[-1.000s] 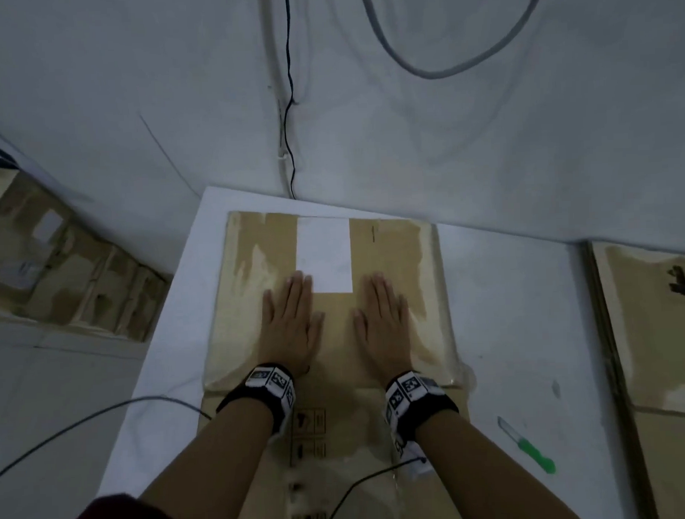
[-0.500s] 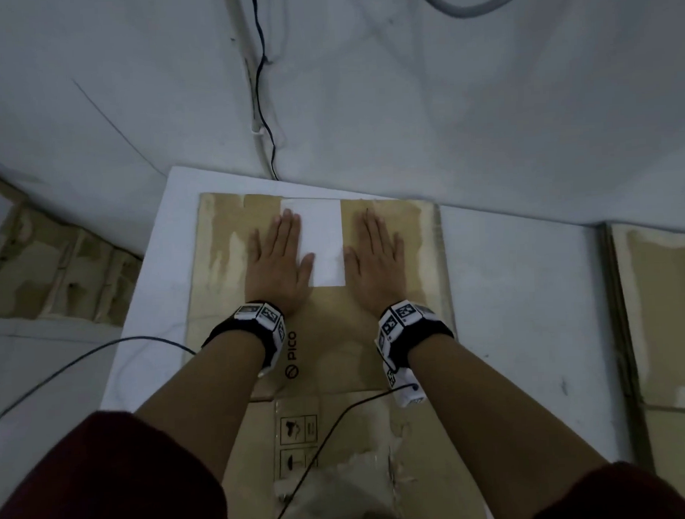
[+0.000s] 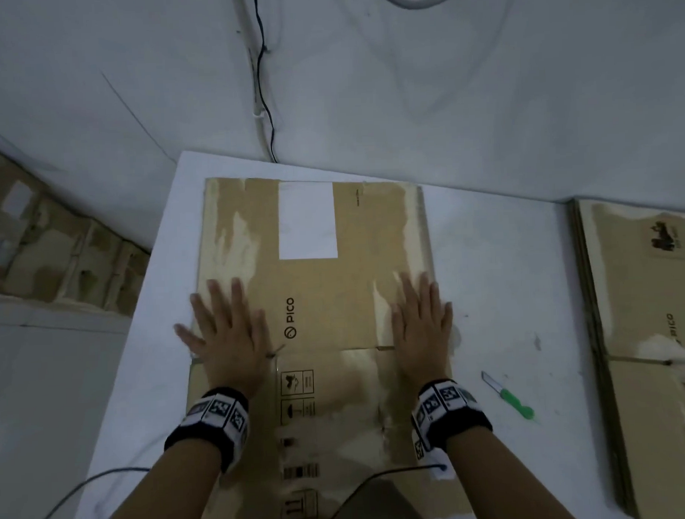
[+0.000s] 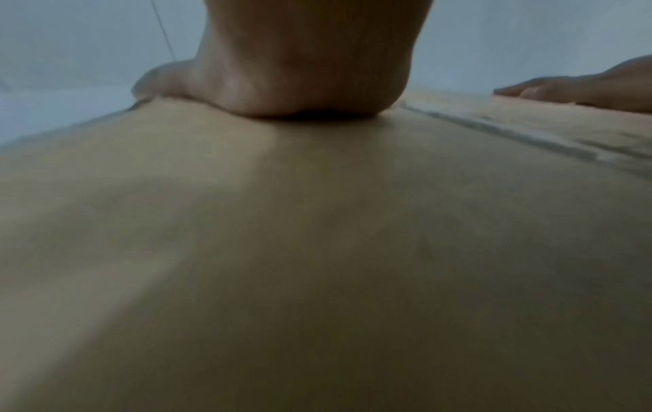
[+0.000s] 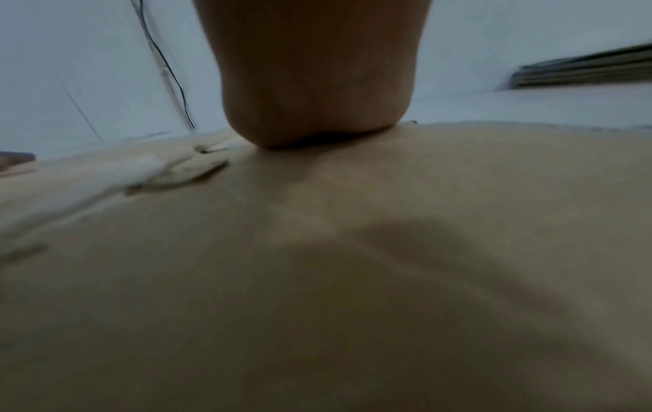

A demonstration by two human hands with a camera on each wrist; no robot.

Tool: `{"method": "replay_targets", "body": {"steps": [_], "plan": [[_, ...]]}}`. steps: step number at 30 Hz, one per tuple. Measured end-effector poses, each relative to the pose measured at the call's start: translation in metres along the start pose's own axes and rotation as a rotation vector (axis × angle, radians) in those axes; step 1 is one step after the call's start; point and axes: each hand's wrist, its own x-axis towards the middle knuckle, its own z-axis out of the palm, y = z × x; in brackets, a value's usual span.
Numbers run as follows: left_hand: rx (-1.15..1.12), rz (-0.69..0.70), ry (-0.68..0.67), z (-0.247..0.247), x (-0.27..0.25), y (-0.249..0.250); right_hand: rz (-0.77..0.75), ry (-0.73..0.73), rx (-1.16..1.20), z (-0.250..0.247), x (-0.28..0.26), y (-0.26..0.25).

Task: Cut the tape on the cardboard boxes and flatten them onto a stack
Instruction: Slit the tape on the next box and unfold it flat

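The person's forearms are bare. Each wrist carries a black band (image 3: 207,427) faced with white panels printed with square black-and-white coded markers; the right wrist's band (image 3: 449,413) matches it. A thin dark cable (image 3: 383,476) runs to a small white piece under the right band. Another grey cable (image 3: 88,485) trails by the left forearm.

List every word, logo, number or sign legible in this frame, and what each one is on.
"PICO", with a round logo: on the flattened box under both hands, running sideways.
"PICO", partly legible: on the top sheet of the cardboard stack at right.
Handling pictograms and barcodes on the near flap: too small to read.
White label: blank.
Wristband markers: patterns, no text.
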Motion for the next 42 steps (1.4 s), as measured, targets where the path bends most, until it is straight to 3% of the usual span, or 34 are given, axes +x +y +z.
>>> {"method": "replay_targets", "body": {"steps": [7, 9, 12, 14, 18, 22, 27, 34, 42], "plan": [[-0.131, 0.005, -0.003, -0.003, 0.002, -0.006, -0.033, 0.033, 0.144, -0.005, 0.0, 0.005], [-0.228, -0.138, 0.019, -0.013, -0.005, -0.006, 0.117, 0.089, 0.291, -0.011, -0.002, 0.004], [-0.312, -0.558, 0.05, -0.031, -0.02, 0.001, 0.501, 0.061, 0.373, -0.019, -0.013, 0.001], [-0.332, -0.606, 0.048, -0.04, -0.03, 0.002, 0.612, 0.062, 0.369, -0.025, -0.022, -0.001], [-0.536, -0.58, -0.084, -0.055, -0.037, -0.018, 0.614, 0.047, 0.507, -0.03, -0.034, 0.014], [-0.603, -0.397, -0.191, -0.068, -0.058, -0.032, 0.468, -0.027, 0.613, -0.037, -0.051, 0.028], [-0.661, -0.262, -0.127, -0.076, -0.095, -0.034, 0.377, -0.038, 0.659, -0.057, -0.091, 0.02], [-0.688, -0.201, -0.01, -0.085, -0.128, -0.011, 0.256, 0.057, 0.7, -0.085, -0.125, 0.012], [-0.756, -0.021, 0.043, -0.117, -0.134, 0.056, 0.262, 0.227, 0.712, -0.149, -0.129, 0.065]]}}
